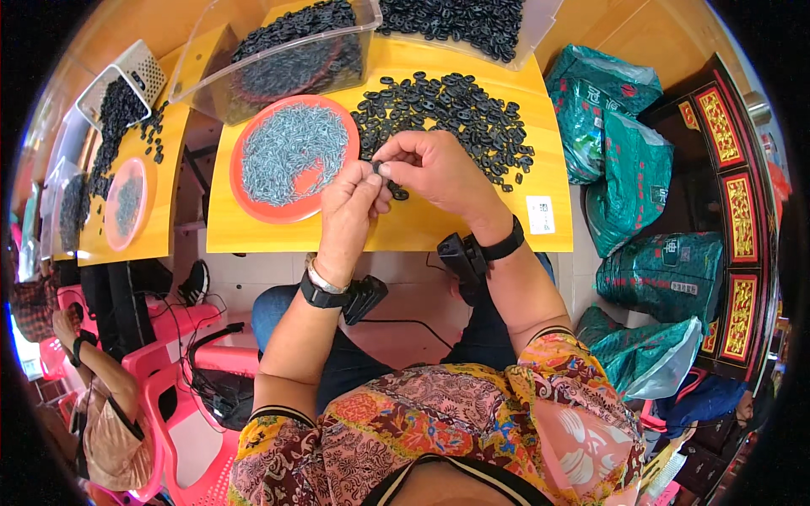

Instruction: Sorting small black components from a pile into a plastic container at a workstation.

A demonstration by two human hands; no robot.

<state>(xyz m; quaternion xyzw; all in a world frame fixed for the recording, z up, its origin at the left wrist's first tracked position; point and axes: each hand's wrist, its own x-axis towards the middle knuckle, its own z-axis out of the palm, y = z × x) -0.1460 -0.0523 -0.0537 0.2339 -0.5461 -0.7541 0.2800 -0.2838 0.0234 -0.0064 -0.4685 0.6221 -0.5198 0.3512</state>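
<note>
Both of my hands meet over the near part of the yellow table (540,173). My left hand (353,201) and my right hand (429,169) pinch a small black plastic piece (377,167) between thumbs and fingertips; much of it is covered. Just left of them sits an orange-red plate (243,196), heaped with small silvery screws (283,152). Beyond my right hand spreads a loose pile of black oval plastic pieces (456,105) with holes. A few of these lie close under my fingers, partly hidden.
At the back stand a clear bin (202,72) and a pale tray (536,21), both full of black pieces. Green sacks (633,181) line the right side. On the left are a second table with another plate (114,215), pink chairs (181,455) and a seated person (114,405).
</note>
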